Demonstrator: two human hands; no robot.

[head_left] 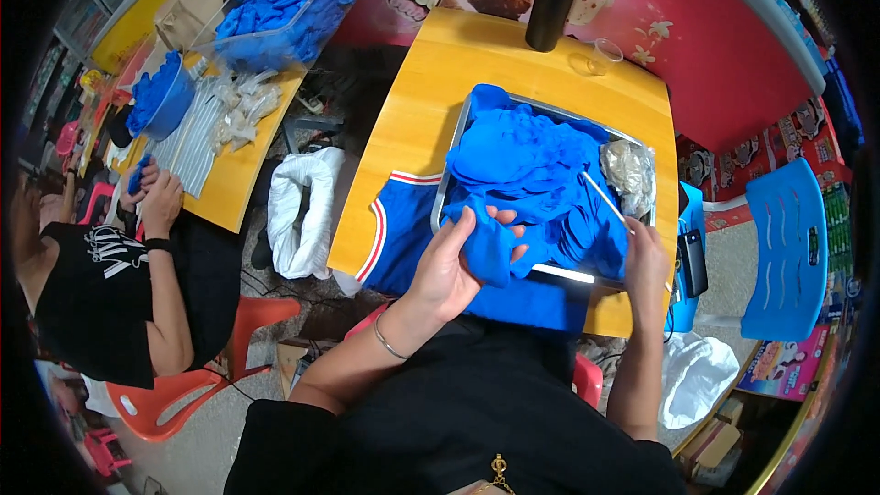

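My left hand point(446, 261) is closed around a small blue fabric piece point(491, 249), palm turned up, above the near edge of a metal tray point(565, 273). A heap of similar blue pieces point(522, 151) fills that tray. My right hand point(647, 261) grips a thin white stick point(600, 192) at the tray's right side. The stick slants up and left over the heap, its far end resting near the pieces. A clear plastic bag point(629, 174) with small pale contents, too small to name, lies in the tray's right corner.
Blue cloth with red-and-white trim point(403, 220) lies under the tray on the yellow table point(431, 64). A black flask point(554, 5) and clear cup point(605, 53) stand behind. Left, a person in black point(101, 293) sits by a bin of blue pieces point(284, 18). A blue chair point(786, 247) stands right.
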